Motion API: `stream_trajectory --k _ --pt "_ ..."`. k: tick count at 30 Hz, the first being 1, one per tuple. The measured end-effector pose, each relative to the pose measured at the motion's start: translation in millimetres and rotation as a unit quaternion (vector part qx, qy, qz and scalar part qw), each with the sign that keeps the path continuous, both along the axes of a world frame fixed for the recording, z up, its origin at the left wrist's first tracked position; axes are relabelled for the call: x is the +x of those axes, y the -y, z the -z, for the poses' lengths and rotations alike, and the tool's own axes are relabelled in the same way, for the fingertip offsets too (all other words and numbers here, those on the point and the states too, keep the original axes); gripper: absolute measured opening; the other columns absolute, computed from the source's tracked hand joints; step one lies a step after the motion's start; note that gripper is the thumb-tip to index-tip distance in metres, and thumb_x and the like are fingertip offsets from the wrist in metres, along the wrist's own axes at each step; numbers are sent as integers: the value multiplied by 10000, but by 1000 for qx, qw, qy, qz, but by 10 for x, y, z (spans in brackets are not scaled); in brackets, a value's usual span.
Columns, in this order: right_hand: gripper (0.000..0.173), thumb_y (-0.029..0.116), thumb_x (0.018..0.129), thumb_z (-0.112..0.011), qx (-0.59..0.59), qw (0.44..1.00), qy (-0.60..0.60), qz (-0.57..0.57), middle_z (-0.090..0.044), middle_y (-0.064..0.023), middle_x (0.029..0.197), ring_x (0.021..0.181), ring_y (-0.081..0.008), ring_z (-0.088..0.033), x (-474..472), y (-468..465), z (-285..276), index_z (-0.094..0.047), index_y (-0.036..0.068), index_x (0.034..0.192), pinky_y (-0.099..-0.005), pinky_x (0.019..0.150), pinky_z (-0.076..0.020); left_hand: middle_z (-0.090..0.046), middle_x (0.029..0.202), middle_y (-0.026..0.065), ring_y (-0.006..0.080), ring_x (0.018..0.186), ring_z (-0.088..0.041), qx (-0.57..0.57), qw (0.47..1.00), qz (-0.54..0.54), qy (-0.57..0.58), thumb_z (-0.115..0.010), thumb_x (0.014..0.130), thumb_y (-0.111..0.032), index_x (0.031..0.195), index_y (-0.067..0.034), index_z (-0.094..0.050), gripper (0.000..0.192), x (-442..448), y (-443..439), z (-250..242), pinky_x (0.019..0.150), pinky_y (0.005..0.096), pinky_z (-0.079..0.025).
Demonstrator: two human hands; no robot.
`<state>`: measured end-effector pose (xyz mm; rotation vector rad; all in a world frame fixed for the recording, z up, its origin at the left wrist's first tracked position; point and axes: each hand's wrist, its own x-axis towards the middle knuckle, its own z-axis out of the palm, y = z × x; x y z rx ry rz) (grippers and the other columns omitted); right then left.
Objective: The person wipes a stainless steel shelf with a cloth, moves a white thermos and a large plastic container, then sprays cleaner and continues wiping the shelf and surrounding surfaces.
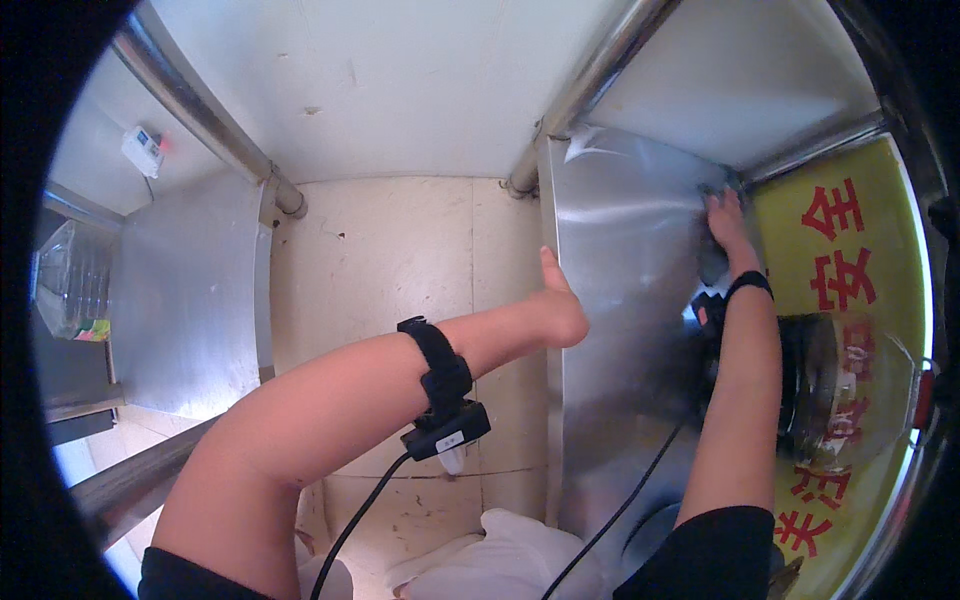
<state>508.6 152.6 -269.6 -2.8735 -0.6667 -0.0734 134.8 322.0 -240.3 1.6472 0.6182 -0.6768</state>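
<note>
My left hand (559, 307) is at the front edge of a stainless steel shelf (622, 202), one digit pointing away from me. Its other fingers are hidden, and nothing shows in it. Reaching deep along the same shelf, my right hand (726, 217) lies palm down by the back corner. Something dark and greyish (709, 191) shows at its fingertips, too blurred to name. Whether that hand grips it is unclear. Each wrist wears a black strap; the left strap carries a small black cabled device (450, 431).
A clear plastic container (832, 390) with a wire handle stands right of my right forearm, before a yellow panel (795, 202) with red writing. Metal posts (592, 75) frame the shelf. At left are another metal shelf (187, 300), a plastic bottle (75, 277) and a white packet (142, 150).
</note>
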Motion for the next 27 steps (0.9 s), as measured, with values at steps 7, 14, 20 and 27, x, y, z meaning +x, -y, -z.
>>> stream_trajectory --k 7,14,20,27 --pt "690 470 951 -381 -86 972 -36 218 -224 -170 1542 1406 -353 -252 480 559 48 -268 31 1471 -447 1142 -238 -493 1253 363 411 1101 -574 46 998 -34 6 -519 774 -12 1335 -36 423 1096 51 96 143 964 408 -427" --pt "665 389 904 -487 -106 973 -23 203 -345 -224 1473 1354 -384 -334 757 499 129 -345 12 1433 -418 1106 -291 -463 1268 375 413 1091 -569 -3 999 -42 4 -536 816 -60 1306 -36 451 1102 30 131 199 973 412 -412" --pt "694 424 877 -544 148 987 -53 -40 -404 -211 1442 1308 -373 -407 761 499 171 -368 47 1433 -427 1075 -330 -486 1232 387 419 1083 -570 25 999 -30 26 -548 864 -109 1291 9 444 1086 2 139 217 981 408 -401" --pt "688 404 873 -551 -22 990 2 142 -428 -219 1417 1301 -380 -406 815 434 117 -382 10 1412 -425 1079 -323 -491 1218 409 438 1120 -548 54 998 9 17 -536 926 -153 1277 52 434 1051 -2 96 112 1012 421 -374"
